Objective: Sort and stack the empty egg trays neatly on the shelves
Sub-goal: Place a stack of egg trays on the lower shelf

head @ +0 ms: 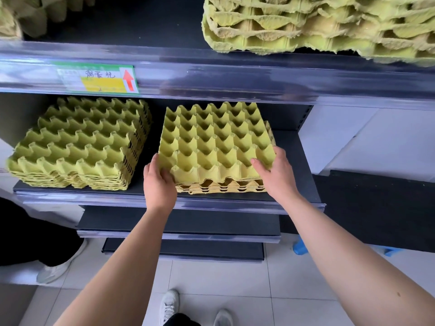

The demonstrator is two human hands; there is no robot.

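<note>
**Both hands on the right stack, middle shelf**

A person stands at the shelving with both bare arms stretched forward. The left hand (159, 184) grips the near left corner of the right stack (216, 147) of yellow-green egg trays, thumb lying along the left edge of the top tray and fingers curled against the side of the pile. The right hand (276, 171) is clamped on the near right corner, fingers spread over the top tray's cups and the palm against the stack's side. That stack sits on the middle shelf (294, 196), close to its front lip, with the lower trays peeking out unevenly under the top one.

To its left on the same shelf, well apart, sits a taller left stack (77, 142), turned at a slight angle. On the upper shelf (211, 74) a rougher pile (317, 24) overhangs the front rail at the right, and more trays (28, 15) show at the far left. A price tag (97, 77) with a red arrow sits in that rail.

Below, two white shoes (169, 307) stand on the tiled floor (223, 278); another shoe (58, 267) shows at the left.
</note>
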